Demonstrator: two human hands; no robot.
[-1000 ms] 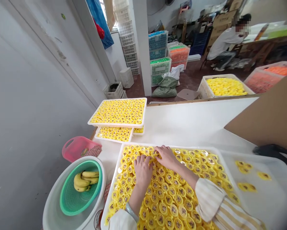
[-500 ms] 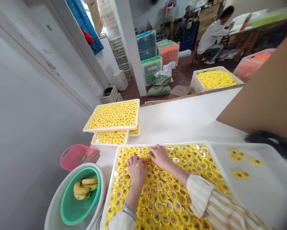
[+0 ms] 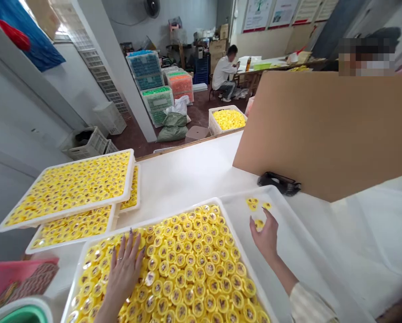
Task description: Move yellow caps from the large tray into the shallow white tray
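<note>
Yellow plastic discs [image 3: 187,269], prints unreadable, left hand [image 3: 123,273] open on them, right hand [image 3: 264,235] open near loose ones [image 3: 253,204]

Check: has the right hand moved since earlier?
Yes, rightward: the right hand was on the yellow discs in the full tray, and is now past its rim, over the white tray.
</note>
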